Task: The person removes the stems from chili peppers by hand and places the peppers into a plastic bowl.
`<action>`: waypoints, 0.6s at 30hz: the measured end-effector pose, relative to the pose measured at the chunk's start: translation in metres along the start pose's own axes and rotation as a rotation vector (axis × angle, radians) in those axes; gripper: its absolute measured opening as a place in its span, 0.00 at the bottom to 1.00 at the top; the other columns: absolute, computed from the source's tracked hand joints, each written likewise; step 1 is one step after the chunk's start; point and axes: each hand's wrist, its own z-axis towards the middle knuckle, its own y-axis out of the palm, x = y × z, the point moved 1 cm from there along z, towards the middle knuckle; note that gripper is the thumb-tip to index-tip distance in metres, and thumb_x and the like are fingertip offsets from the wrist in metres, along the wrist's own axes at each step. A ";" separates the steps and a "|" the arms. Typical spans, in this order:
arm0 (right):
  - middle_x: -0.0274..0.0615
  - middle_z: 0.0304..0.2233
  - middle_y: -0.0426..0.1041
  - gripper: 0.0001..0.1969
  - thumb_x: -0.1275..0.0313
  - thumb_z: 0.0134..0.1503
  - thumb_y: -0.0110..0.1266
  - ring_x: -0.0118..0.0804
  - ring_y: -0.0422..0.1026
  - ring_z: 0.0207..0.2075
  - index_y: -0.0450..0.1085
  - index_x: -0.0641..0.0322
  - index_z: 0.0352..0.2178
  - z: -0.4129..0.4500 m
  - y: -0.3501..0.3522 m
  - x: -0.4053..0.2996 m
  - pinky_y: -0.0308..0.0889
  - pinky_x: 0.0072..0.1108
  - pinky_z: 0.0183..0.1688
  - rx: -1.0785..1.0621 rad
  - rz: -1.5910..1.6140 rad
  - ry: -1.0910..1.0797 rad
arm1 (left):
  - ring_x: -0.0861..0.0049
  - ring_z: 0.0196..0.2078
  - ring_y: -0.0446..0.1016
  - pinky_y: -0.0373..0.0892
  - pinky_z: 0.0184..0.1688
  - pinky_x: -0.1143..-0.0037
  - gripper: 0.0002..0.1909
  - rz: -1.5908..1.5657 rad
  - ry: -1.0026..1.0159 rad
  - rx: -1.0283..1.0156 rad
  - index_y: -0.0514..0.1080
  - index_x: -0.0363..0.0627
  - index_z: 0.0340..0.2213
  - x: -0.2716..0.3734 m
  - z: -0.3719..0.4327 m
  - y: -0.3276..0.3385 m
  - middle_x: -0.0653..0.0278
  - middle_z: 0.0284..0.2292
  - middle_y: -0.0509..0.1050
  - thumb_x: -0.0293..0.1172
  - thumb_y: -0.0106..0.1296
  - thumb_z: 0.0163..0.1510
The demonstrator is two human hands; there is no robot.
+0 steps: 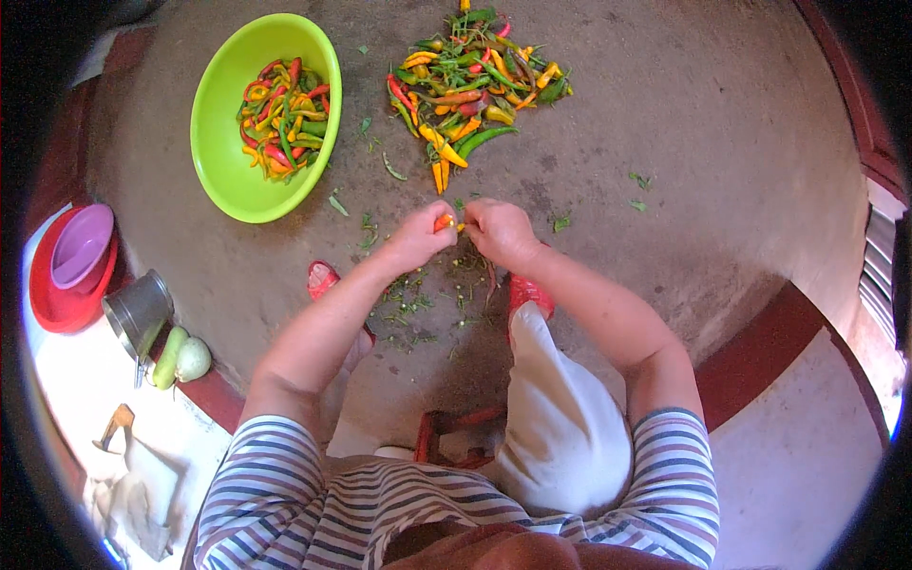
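My left hand [425, 234] is closed around an orange-red chili pepper [443, 222], whose end shows at the fist. Close beside it, my right hand [496, 226] has its fingertips pinched at a small yellow-orange piece [461, 227]; whether this is part of the same pepper I cannot tell. Beyond my hands lies a heap of red, orange, yellow and green chili peppers [470, 96] with leaves on the floor. To its left a lime-green plastic basin [221, 167] holds more chili peppers [285, 128]. Trimmed green stems and bits [406, 306] are scattered below my hands.
My feet in red sandals [529, 293] stand on either side of the scraps. At the left are a purple basin [82, 246] in a red basin [53, 306], a metal pot [139, 310], and a long green vegetable [169, 358] beside a round pale one [193, 359].
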 end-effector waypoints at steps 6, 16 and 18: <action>0.49 0.27 0.70 0.08 0.70 0.44 0.47 0.50 0.69 0.31 0.65 0.64 0.24 -0.004 0.004 -0.002 0.65 0.35 0.33 -0.013 0.002 0.227 | 0.80 0.23 0.63 0.61 0.27 0.76 0.06 0.210 -0.052 0.173 0.63 0.40 0.25 0.016 0.004 0.008 0.64 0.19 0.65 0.29 0.46 0.44; 0.48 0.28 0.70 0.15 0.61 0.47 0.47 0.46 0.70 0.32 0.66 0.64 0.27 0.024 -0.030 -0.003 0.67 0.32 0.32 -0.236 -0.323 0.076 | 0.85 0.22 0.64 0.65 0.23 0.80 0.07 -0.391 -0.158 0.434 0.65 0.43 0.31 0.029 0.022 -0.062 0.70 0.21 0.65 0.28 0.48 0.47; 0.46 0.30 0.67 0.10 0.67 0.47 0.46 0.44 0.69 0.33 0.64 0.62 0.31 0.053 -0.029 -0.020 0.67 0.30 0.32 0.109 -0.346 -0.060 | 0.84 0.23 0.65 0.68 0.22 0.79 0.09 -0.609 -0.160 0.476 0.65 0.43 0.31 0.033 0.027 -0.070 0.68 0.23 0.66 0.26 0.51 0.45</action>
